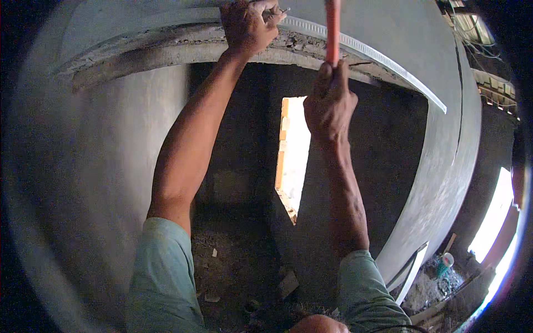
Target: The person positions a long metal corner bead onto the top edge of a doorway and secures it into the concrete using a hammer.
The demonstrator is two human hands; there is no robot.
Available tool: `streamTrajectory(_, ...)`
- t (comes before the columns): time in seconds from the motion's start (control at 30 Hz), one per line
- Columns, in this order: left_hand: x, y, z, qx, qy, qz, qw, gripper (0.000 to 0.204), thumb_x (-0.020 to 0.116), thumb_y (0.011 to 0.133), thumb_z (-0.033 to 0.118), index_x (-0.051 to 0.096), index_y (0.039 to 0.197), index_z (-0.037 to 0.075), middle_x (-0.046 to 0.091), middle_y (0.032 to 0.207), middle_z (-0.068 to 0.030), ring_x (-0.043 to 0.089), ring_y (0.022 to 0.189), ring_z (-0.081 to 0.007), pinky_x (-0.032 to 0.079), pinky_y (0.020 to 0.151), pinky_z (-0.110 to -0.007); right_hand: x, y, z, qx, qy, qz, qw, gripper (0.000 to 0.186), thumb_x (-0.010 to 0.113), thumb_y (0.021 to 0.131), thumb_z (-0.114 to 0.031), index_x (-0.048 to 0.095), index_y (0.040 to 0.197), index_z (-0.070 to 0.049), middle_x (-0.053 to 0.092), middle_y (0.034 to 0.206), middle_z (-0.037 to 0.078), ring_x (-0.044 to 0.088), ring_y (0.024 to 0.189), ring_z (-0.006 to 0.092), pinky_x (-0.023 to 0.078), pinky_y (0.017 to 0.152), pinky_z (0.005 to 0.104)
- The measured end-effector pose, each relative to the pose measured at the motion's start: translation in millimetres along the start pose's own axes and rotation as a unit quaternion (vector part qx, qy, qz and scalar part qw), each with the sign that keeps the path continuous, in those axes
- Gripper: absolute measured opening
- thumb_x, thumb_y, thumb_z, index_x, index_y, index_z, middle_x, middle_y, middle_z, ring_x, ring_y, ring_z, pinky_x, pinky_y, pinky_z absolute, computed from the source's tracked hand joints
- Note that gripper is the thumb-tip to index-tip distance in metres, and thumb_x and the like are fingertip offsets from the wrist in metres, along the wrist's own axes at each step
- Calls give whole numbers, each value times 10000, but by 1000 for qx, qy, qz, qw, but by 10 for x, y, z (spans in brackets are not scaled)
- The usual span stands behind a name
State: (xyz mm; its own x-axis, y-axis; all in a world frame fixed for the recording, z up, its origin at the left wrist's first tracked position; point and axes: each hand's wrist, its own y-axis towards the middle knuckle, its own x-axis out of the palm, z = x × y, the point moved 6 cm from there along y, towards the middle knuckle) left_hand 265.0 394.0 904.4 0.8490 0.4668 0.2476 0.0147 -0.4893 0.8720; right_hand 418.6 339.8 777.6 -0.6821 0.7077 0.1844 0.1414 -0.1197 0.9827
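My left hand (250, 25) is raised at the top of the view, pinching a small metal nail (285, 12) against a white perforated corner strip (377, 55), which runs along the edge of the grey lintel (161, 62) over the doorway. My right hand (330, 102) is closed round the red-orange handle (333, 30) of a tool held upright just right of my left hand; the tool's head is out of frame.
Through the doorway are a dark rendered room and a bright window opening (291, 155). Rendered walls (105, 166) flank the doorway. At the right are hanging wires (472, 39), another bright opening (491, 211), leaning strips (411, 272), a container (444, 266) and rubble.
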Motion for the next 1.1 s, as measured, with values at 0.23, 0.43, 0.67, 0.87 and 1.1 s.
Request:
streamTrajectory(0.23, 36, 17, -60, 37, 138, 36, 989, 112, 631, 782, 116, 555, 755, 38, 593, 725, -106, 591, 694, -237, 476, 625, -361, 42, -18, 182, 20, -23, -11, 999, 104, 460, 957, -165, 437, 955, -64, 522, 562, 197, 567, 507, 412, 406, 426, 443)
streamTrajectory(0.43, 220, 61, -217, -44, -69, -17, 997, 171, 625, 800, 171, 560, 737, 26, 599, 743, -125, 598, 708, -242, 473, 639, -374, -2, 543, 342, -36, -14, 55, 998, 203, 426, 982, -230, 458, 944, -33, 505, 534, 159, 509, 403, 280, 369, 387, 387)
streamTrajectory(0.67, 115, 45, -208, 14, 88, 10, 996, 164, 727, 719, 300, 665, 806, 175, 675, 813, -19, 598, 756, -282, 398, 719, -427, -7, 381, 242, -61, 3, 13, 998, 150, 429, 976, -186, 455, 983, -39, 485, 540, 153, 524, 427, 260, 381, 389, 372)
streamTrajectory(0.87, 164, 22, -345, 10, 69, 21, 997, 150, 723, 721, 314, 649, 766, 192, 657, 761, -5, 572, 732, -276, 362, 744, -433, 181, 72, 210, -77, -34, -59, 995, 189, 425, 969, -164, 466, 1024, 12, 530, 586, 184, 549, 427, 268, 402, 392, 383)
streamTrajectory(1.1, 157, -6, -351, 9, 51, 12, 999, 114, 718, 711, 291, 653, 754, 208, 650, 748, 8, 550, 731, -262, 345, 737, -430, -29, 20, -100, -60, 28, 26, 997, 159, 441, 975, -179, 457, 954, -22, 539, 594, 174, 545, 435, 275, 410, 390, 357)
